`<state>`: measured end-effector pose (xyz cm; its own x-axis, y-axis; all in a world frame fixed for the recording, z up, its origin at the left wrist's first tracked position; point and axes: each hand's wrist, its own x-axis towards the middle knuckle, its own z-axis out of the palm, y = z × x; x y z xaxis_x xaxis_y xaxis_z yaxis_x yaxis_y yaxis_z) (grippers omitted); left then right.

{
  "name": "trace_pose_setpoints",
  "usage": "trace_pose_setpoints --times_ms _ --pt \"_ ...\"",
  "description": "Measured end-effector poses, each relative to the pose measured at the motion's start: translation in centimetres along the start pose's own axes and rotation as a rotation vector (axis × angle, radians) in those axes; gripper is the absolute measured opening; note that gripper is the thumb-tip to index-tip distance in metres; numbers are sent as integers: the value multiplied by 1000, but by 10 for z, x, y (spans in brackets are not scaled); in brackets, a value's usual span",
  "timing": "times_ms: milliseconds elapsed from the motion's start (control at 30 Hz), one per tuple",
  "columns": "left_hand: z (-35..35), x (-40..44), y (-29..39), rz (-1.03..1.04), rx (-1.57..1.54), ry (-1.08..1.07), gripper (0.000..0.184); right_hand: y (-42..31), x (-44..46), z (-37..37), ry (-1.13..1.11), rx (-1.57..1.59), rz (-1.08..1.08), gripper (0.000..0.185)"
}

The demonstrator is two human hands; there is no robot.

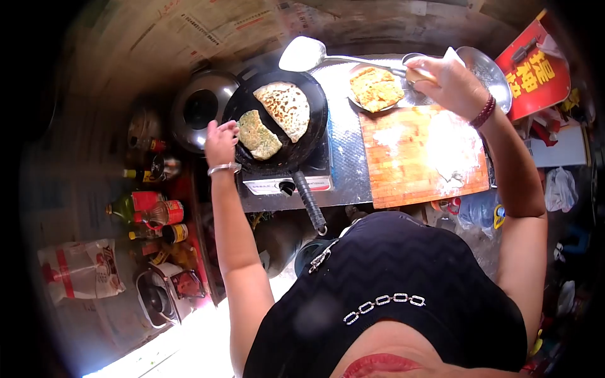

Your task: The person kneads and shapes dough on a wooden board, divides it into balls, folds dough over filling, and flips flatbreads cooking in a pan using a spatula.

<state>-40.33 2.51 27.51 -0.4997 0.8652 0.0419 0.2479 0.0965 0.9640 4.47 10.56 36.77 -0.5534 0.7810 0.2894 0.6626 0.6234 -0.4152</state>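
My left hand point(222, 140) is at the left rim of a black frying pan point(283, 162), fingers partly spread and seemingly holding nothing. Its fingertips come close to a smaller greenish filled flatbread point(258, 135); whether they touch it I cannot tell. Beside that piece lies a browned, half-moon flatbread point(287, 107). My right hand point(444, 82) is closed around the handle of a spatula point(304, 55), raised above the counter. The spatula's pale blade points left, over the pan's far edge. Beneath its shaft sits a plate of golden fried flatbread point(376, 88).
The pan rests on a gas stove point(315, 183), its handle point(309, 201) toward my body. A floury wooden board point(403, 170) lies at right, a metal basin point(488, 72) behind it. A round metal lid point(205, 104) and several bottles point(157, 211) stand at left.
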Motion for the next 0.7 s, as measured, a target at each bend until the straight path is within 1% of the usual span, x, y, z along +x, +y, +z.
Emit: trace_pose_setpoints --times_ms 33,67,133,200,233,267,333,367,400,433,467,533,567,667,700 --pt "-18 -10 -1 94 -38 -25 25 0 2 11 -55 47 21 28" --pt "-26 -28 10 51 -171 6 23 -17 4 14 -159 44 101 29" --pt "-37 -56 9 -26 -273 125 24 -38 6 39 -316 -39 189 31" --pt "-55 -76 -20 -121 -196 106 28 -32 2 77 -239 10 -41 36" --pt "-57 -93 -30 -127 -192 144 32 -23 1 94 -228 -6 -99 34" --pt "-59 -109 -41 -146 -170 188 36 -27 1 97 -250 -74 -81 33" --pt "-67 -140 -61 -246 -222 287 43 -36 7 86 -271 -181 -148 33" --pt "-72 -154 -72 -301 -213 301 42 -35 13 84 -316 -260 -182 32" --pt "-79 -167 -82 -355 -200 308 41 -67 17 59 -414 -293 -26 34" --pt "-82 -176 -90 -396 -195 312 39 -74 20 53 -397 -324 -117 32" --pt "-80 -188 -97 -421 -179 373 37 -78 25 48 -377 -359 -210 31" --pt "-82 -204 -115 -497 -226 370 39 -103 36 29 -458 -438 -279 27" --pt "-79 -215 -120 -492 -251 401 42 -112 39 26 -499 -473 -315 25" --pt "-75 -237 -133 -515 -241 358 44 -122 49 31 -538 -481 -274 20" --pt "-73 -244 -137 -542 -239 382 39 -130 54 31 -608 -461 -210 22"
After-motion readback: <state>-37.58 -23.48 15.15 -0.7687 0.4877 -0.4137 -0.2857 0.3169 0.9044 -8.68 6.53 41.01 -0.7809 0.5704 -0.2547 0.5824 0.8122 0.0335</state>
